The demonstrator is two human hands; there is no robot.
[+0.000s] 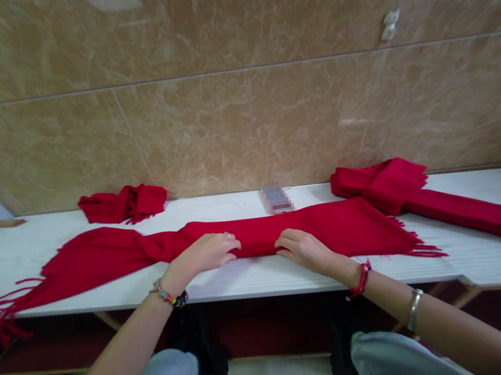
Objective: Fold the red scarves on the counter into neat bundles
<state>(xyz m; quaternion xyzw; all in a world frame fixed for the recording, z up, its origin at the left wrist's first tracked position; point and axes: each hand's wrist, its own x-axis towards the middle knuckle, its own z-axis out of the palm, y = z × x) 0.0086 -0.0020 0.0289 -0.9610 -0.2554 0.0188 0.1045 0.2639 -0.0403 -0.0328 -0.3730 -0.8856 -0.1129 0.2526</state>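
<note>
A long red scarf [258, 234] with fringed ends lies lengthwise across the white bench, its middle folded into a narrow band. My left hand [211, 252] grips the near edge of that band, fingers curled over the cloth. A little to the right, my right hand [302, 248] pinches the same near edge between thumb and fingers. Left of my hands the scarf is bunched, then fans out, and its fringe hangs over the front edge. The right end spreads flat with its fringe on the bench.
Against the tiled wall [241, 125] lies a crumpled red scarf [123, 206] at left. A blurred phone-like object [277, 199] sits behind the middle. Another folded red scarf [383, 185] trails to the right. The white bench [246, 283] has open compartments below, near my feet.
</note>
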